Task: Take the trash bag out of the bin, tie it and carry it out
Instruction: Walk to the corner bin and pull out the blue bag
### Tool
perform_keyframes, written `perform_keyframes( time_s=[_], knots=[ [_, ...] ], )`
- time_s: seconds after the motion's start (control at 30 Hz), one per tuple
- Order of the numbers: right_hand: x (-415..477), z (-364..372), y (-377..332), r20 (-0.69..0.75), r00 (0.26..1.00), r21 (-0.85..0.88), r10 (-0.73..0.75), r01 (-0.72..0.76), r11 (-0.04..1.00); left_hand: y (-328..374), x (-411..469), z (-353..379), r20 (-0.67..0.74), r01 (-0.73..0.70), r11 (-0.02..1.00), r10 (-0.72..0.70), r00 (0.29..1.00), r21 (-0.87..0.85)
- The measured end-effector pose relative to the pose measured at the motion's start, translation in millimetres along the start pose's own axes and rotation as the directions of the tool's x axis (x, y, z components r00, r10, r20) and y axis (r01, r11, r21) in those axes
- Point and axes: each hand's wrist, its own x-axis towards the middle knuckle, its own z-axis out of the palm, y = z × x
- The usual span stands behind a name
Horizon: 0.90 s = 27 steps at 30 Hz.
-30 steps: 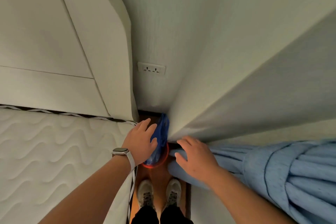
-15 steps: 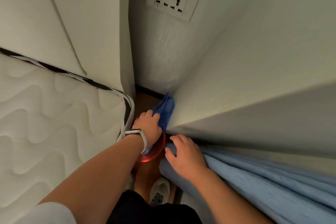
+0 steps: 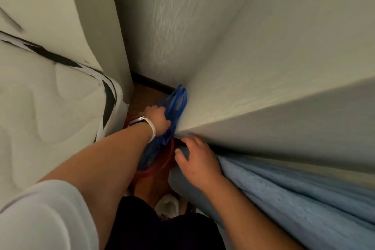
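While our left hand point(image 3: 157, 121) grips the blue trash bag point(image 3: 174, 107), it sits in the red bin point(image 3: 162, 166) in the corner. Our right hand point(image 3: 195, 160), fingers loosely spread, rests on the curtain point(image 3: 284, 193); we should lift straight up.

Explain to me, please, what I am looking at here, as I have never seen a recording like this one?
There is no machine: a person wears a camera on the head, so the picture looks down along their own two arms into a narrow gap. The left hand, with a watch on its wrist, grips a blue bag that sits in a red bin on the floor. The right hand rests open on a light blue curtain and holds nothing. A mattress stands to the left and pale walls rise ahead and to the right. At the bottom you see the person's dark trousers and one shoe.
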Motion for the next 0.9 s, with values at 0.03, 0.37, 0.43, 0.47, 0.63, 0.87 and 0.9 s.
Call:
perform_keyframes(
  time_s=[0.03,0.37,0.43,0.47,0.63,0.87,0.9],
  knots=[
    [1,-1,0,-0.006,1.000,0.004,0.000,0.000,1.000,0,-1,-2,-0.023,-0.005,0.997,0.007,1.000,0.080],
    [7,-1,0,-0.032,0.999,0.041,-0.023,0.025,0.999,-2,26,14,0.000,0.067,0.998,-0.067,0.998,0.002],
    [6,0,-1,-0.031,0.999,0.052,-0.012,0.014,0.999,-1,17,15,-0.053,0.062,0.996,-0.065,0.996,-0.063],
    [5,0,-3,-0.029,1.000,0.062,-0.001,0.003,0.998,1,7,15,-0.070,0.049,0.993,-0.056,0.996,-0.108],
    [-17,-8,-25,-0.007,0.998,0.089,0.067,-0.066,0.994,2,-66,6,-0.124,0.027,0.943,-0.072,0.990,-0.331],
    [-59,-39,-53,-0.050,0.992,0.160,0.113,-0.103,0.982,19,-170,-31,-0.252,-0.090,0.890,-0.028,0.967,-0.446],
    [-66,-48,-58,-0.084,0.990,0.174,0.116,-0.100,0.980,22,-183,-37,-0.268,-0.110,0.887,-0.016,0.963,-0.448]
  ],
)
